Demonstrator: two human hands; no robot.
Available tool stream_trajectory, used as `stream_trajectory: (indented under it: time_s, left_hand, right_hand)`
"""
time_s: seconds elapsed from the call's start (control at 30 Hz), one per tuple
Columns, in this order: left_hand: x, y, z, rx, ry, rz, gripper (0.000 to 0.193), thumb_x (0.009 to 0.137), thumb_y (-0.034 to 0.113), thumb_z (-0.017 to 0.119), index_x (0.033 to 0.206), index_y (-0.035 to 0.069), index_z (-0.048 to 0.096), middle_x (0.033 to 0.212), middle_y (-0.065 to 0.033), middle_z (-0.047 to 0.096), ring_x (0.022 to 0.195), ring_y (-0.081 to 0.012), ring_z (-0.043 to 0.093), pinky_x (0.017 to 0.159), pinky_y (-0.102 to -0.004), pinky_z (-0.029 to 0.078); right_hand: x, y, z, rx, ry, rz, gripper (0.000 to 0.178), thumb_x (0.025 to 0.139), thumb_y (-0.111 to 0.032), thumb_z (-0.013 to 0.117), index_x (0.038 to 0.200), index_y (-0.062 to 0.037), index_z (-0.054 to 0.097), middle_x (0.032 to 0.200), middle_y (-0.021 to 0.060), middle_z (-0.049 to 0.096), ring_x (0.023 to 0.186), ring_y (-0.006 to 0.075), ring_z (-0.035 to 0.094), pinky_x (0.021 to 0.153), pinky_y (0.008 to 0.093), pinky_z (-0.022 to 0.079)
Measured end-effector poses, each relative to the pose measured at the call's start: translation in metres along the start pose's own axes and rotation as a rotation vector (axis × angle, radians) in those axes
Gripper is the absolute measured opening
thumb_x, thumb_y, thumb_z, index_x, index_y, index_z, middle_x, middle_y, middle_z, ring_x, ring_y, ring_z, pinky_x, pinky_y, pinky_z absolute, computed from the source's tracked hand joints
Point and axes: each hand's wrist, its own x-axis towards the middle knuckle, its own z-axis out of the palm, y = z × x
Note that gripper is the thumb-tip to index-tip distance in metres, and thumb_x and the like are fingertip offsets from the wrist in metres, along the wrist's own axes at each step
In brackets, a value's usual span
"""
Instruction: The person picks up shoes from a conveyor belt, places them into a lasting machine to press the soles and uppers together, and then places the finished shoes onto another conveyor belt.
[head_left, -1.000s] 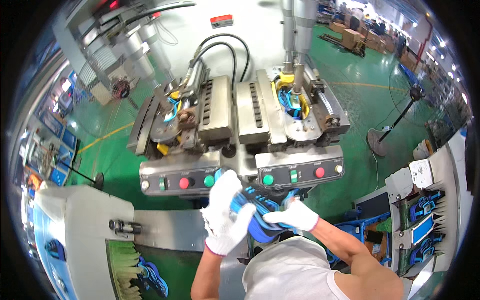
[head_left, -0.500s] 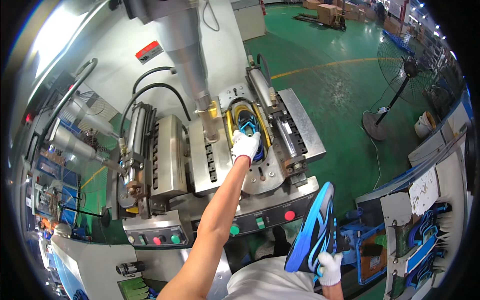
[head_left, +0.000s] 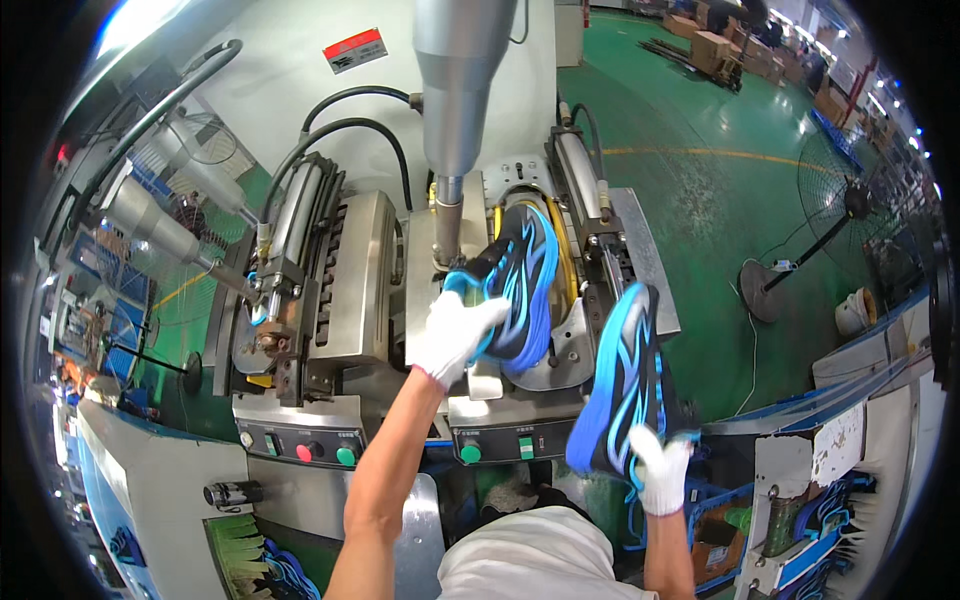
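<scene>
A white-gloved left hand (head_left: 455, 335) of mine is closed round the collar of a black-and-blue sneaker (head_left: 525, 285). That sneaker is tilted on its side above the yellow-edged cradle (head_left: 568, 265) of a metal pressing machine, covering much of it. At the lower right my right hand (head_left: 660, 472), also gloved in white, grips a second sneaker (head_left: 622, 375) by its heel end. This second sneaker points toe up, its blue sole side facing left, in front of the machine's right edge. A vertical metal ram (head_left: 452, 215) stands just left of the first sneaker.
To the left is a second press station (head_left: 350, 280) with hoses. Along the front runs a control panel (head_left: 500, 447) with coloured buttons. A rack with shoes (head_left: 835, 510) stands at the lower right, a pedestal fan (head_left: 855, 200) beyond. Another cubby with shoes (head_left: 285, 570) is lower left.
My left hand has drawn the first sneaker up out of the cradle and turned it. The second sneaker stays in my right hand. The whole view has shifted somewhat.
</scene>
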Motion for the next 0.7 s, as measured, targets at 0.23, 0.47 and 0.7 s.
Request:
stream_trajectory:
  time_s: [0.23,0.47,0.7]
  left_hand:
    - [-0.228,-0.07,-0.112,-0.085,-0.064,-0.275,0.067,0.08,0.011,0.078,0.143,0.004,0.058,0.115,-0.0059,0.072,0.09,-0.0133,0.066,0.08,-0.0313,0.057]
    - [-0.443,-0.219,-0.144,0.292,0.464,-1.034,0.049,0.069,0.024,0.088,0.108,0.0,0.069,0.088,-0.0097,0.07,0.081,-0.0233,0.066,0.076,-0.0413,0.054]
    - [-0.426,-0.353,-0.105,0.177,0.931,-1.062,0.095,0.076,0.046,0.079,0.15,0.003,0.038,0.133,-0.0284,0.063,0.125,-0.0437,0.061,0.108,-0.0476,0.047]
  right_hand:
    - [0.24,-0.081,0.159,-0.173,-0.387,0.037,0.032,0.079,-0.028,0.08,0.089,0.0018,0.072,0.085,0.0168,0.072,0.074,0.027,0.07,0.065,0.0393,0.055]
    - [0.277,-0.03,0.282,-0.648,-0.402,-0.361,0.044,0.077,-0.042,0.066,0.089,-0.0006,0.074,0.097,0.028,0.071,0.093,0.0431,0.07,0.083,0.0526,0.054]
    - [0.291,-0.001,0.283,-0.02,-0.576,-0.059,0.042,0.084,-0.024,0.084,0.07,-0.0134,0.045,0.062,-0.0034,0.049,0.051,0.0099,0.042,0.046,0.0353,0.036]
